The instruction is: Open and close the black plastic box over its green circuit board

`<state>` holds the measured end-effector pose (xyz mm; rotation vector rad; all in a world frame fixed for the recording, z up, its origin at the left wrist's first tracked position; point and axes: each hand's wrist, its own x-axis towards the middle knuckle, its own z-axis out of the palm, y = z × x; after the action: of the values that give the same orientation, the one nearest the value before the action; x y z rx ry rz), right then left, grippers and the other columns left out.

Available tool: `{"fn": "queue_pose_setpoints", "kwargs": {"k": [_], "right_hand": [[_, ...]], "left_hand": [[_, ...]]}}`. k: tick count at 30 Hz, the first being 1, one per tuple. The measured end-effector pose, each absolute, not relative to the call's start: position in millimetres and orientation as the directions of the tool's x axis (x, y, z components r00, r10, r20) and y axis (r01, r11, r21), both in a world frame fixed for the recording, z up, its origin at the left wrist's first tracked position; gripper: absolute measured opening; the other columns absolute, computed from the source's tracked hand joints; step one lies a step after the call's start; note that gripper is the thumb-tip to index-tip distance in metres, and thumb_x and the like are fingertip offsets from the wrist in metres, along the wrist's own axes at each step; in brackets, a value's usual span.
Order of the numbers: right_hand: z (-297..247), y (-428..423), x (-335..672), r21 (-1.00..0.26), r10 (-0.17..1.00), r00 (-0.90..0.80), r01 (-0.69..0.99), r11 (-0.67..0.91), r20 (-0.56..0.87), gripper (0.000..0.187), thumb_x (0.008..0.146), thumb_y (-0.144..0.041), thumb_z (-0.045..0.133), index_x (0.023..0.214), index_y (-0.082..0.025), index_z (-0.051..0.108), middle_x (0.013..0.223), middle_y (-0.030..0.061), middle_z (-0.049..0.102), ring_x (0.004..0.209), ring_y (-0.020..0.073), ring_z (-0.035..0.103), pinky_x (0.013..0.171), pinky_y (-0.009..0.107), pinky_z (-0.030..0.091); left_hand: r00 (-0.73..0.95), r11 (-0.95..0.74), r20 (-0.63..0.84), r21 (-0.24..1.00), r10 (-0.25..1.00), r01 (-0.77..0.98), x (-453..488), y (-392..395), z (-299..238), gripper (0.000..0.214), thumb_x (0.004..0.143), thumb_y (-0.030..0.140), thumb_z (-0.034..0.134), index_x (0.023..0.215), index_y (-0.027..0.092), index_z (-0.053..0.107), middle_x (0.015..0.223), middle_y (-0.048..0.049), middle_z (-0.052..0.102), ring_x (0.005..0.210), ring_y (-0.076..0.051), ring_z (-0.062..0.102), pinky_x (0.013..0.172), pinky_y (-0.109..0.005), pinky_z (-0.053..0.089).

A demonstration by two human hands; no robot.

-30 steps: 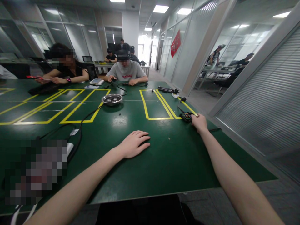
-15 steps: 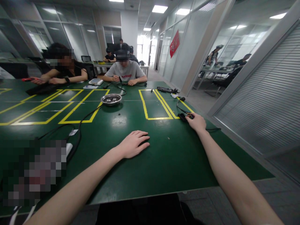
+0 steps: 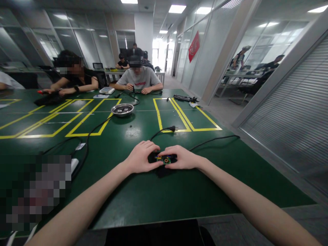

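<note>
Both hands meet over a small opened black device with a green circuit board (image 3: 166,160) in front of me. Copper coil parts and coloured wires show on the board. My left hand (image 3: 143,156) curls round its left end, thumb along the near side. On the right end, my right hand (image 3: 185,157) grips it between thumb and fingers. Much of the black casing is hidden by the fingers. A black cord with a power plug (image 3: 172,128) lies behind the device. Another black cable (image 3: 215,138) runs off to the right.
A steel bowl (image 3: 122,109) with small metal parts stands ahead, left of middle. Yellow tape (image 3: 159,116) marks the green table (image 3: 205,194). A folded black tripod-like item (image 3: 185,98) lies at the far right. Co-workers (image 3: 138,78) sit across; a black cable (image 3: 98,123) crosses the left side.
My right hand has brought the device from the table's right side to the middle, its cords trailing along. My left hand, earlier flat on the table, is now closed round it.
</note>
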<state>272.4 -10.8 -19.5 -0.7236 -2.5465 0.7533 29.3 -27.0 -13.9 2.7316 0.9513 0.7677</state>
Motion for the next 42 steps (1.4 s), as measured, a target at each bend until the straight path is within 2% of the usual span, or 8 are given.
{"fn": "queue_pose_setpoints", "kwargs": {"k": [1, 3, 6, 14, 22, 28, 34, 42], "right_hand": [[-17, -17, 267, -0.588, 0.537, -0.817, 0.333, 0.737, 0.21, 0.041, 0.081, -0.029, 0.077, 0.12, -0.018, 0.074, 0.101, 0.0063, 0.076, 0.089, 0.0202, 0.072, 0.083, 0.029, 0.053], [-14, -27, 261, -0.576, 0.512, -0.832, 0.315, 0.754, 0.216, 0.037, 0.08, -0.027, 0.077, 0.116, -0.019, 0.075, 0.1, 0.0055, 0.075, 0.088, 0.0194, 0.071, 0.082, 0.028, 0.052], [-12, -30, 261, -0.556, 0.531, -0.807, 0.326, 0.764, 0.257, 0.034, 0.081, -0.028, 0.077, 0.114, -0.02, 0.075, 0.099, 0.0055, 0.073, 0.086, 0.0195, 0.071, 0.079, 0.029, 0.052], [-13, -19, 270, -0.558, 0.593, -0.719, 0.342, 0.756, 0.362, 0.037, 0.081, -0.025, 0.078, 0.117, -0.021, 0.071, 0.108, 0.0076, 0.071, 0.097, 0.022, 0.069, 0.087, 0.033, 0.054], [-19, -13, 273, -0.575, 0.624, -0.69, 0.358, 0.735, 0.368, 0.033, 0.078, -0.03, 0.083, 0.107, -0.019, 0.073, 0.114, 0.0089, 0.063, 0.1, 0.022, 0.066, 0.087, 0.034, 0.054], [-12, -7, 281, -0.493, 0.698, -0.649, 0.52, 0.697, 0.301, 0.036, 0.082, -0.042, 0.081, 0.11, -0.021, 0.071, 0.104, 0.0056, 0.066, 0.087, 0.0185, 0.065, 0.071, 0.027, 0.049], [-10, 5, 292, -0.265, 0.821, -0.54, 0.777, 0.571, 0.187, 0.047, 0.08, -0.065, 0.075, 0.073, -0.019, 0.064, 0.078, 0.003, 0.065, 0.069, 0.0179, 0.058, 0.059, 0.026, 0.033], [-8, 6, 298, -0.385, 0.752, -0.634, 0.658, 0.647, 0.179, 0.035, 0.095, -0.043, 0.058, 0.071, -0.018, 0.06, 0.066, -0.0006, 0.058, 0.061, 0.0136, 0.049, 0.06, 0.026, 0.03]], "left_hand": [[0.691, -0.795, 0.394, 0.296, 0.606, 0.529, 29, -29, -12, 0.037, 0.085, 0.056, 0.07, 0.09, 0.02, 0.064, 0.086, -0.0048, 0.069, 0.083, -0.022, 0.064, 0.08, -0.036, 0.049], [0.733, -0.811, 0.347, 0.283, 0.585, 0.513, 29, -33, -10, 0.047, 0.082, 0.065, 0.07, 0.075, 0.02, 0.058, 0.077, -0.0033, 0.063, 0.077, -0.02, 0.061, 0.071, -0.032, 0.046], [0.737, -0.784, 0.27, 0.266, 0.62, 0.561, 31, -38, -7, 0.054, 0.074, 0.072, 0.073, 0.079, 0.021, 0.057, 0.081, -0.0028, 0.061, 0.075, -0.02, 0.059, 0.065, -0.03, 0.045], [0.636, -0.676, 0.243, 0.147, 0.732, 0.722, 23, -34, -6, 0.065, 0.072, 0.07, 0.076, 0.112, 0.02, 0.07, 0.114, -0.0108, 0.064, 0.1, -0.03, 0.064, 0.087, -0.043, 0.053], [0.635, -0.678, 0.254, 0.149, 0.73, 0.72, 24, -27, -7, 0.067, 0.071, 0.071, 0.077, 0.114, 0.02, 0.074, 0.124, -0.0123, 0.069, 0.11, -0.032, 0.066, 0.096, -0.047, 0.052], [0.687, -0.722, 0.221, 0.224, 0.692, 0.655, 12, -17, -6, 0.07, 0.07, 0.066, 0.08, 0.123, 0.021, 0.072, 0.131, -0.012, 0.068, 0.115, -0.032, 0.065, 0.101, -0.046, 0.05], [0.692, -0.725, 0.229, 0.306, 0.685, 0.616, 0, -6, -9, 0.071, 0.07, 0.067, 0.08, 0.122, 0.021, 0.072, 0.132, -0.013, 0.068, 0.117, -0.032, 0.064, 0.103, -0.046, 0.05], [0.651, -0.685, 0.216, 0.265, 0.728, 0.678, 2, -8, -9, 0.071, 0.071, 0.068, 0.079, 0.124, 0.022, 0.072, 0.133, -0.0119, 0.068, 0.12, -0.033, 0.063, 0.106, -0.049, 0.047]]}}
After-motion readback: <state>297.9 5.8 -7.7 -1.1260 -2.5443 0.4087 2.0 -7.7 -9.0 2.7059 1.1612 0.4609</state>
